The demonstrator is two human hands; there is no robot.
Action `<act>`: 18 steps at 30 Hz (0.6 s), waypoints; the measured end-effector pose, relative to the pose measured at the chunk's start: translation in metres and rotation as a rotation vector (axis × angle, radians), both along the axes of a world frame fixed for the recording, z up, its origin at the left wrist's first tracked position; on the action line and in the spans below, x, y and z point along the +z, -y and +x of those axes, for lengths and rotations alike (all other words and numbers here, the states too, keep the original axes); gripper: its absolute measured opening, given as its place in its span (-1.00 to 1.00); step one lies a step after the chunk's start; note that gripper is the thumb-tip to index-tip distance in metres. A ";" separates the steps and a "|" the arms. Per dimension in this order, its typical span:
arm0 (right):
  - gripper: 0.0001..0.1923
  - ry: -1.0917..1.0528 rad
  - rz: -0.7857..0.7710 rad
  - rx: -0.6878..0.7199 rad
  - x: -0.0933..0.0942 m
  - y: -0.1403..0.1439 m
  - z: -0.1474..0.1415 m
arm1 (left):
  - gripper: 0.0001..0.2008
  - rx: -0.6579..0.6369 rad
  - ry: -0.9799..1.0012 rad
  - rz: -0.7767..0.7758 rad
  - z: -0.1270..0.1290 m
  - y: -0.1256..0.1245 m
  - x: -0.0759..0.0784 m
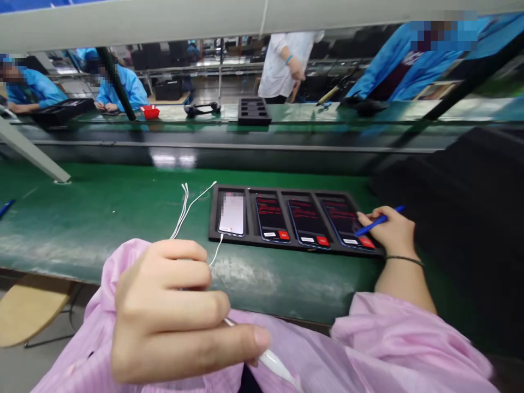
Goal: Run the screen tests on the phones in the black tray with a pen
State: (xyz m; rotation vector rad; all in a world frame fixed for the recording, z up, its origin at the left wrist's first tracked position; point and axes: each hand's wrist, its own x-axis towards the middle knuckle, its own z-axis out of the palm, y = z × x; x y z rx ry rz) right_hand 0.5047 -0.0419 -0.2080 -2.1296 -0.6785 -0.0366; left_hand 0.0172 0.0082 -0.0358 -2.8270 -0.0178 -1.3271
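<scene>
Close to the camera, my left hand (172,311) is closed, pinching a glossy white cable (278,368) between thumb and forefinger. Which end of the cable this is, I cannot make out. My right hand (391,232) grips a blue pen (379,224), its tip over the lower part of the rightmost phone (346,221). That phone lies in a black foam tray (297,246) with several slots. Two more phones, one on the left (271,217) and one in the middle (307,221), show dark screens with red text. The leftmost phone (232,210) has a white screen and a white charging lead (216,251) at its lower edge.
Loose white cables (183,210) lie left of the tray on the green bench (102,207). A large black mass (466,229) rises at the right. Another blue pen (6,207) is at the far left. Co-workers, a red container (150,112) and a black tray (254,111) are beyond.
</scene>
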 end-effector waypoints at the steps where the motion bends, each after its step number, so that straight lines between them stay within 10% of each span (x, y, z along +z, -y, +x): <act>1: -0.58 0.010 -0.008 -0.015 0.002 0.003 -0.003 | -0.90 0.026 -0.024 -0.017 -0.001 0.003 0.004; 11: -0.35 0.046 0.616 0.008 0.038 -0.020 -0.142 | -0.93 0.119 -0.309 -0.208 -0.013 0.010 0.030; 18: -0.54 0.235 0.263 0.752 0.007 -0.067 -0.247 | -0.80 0.196 -0.354 -0.173 0.000 0.005 0.019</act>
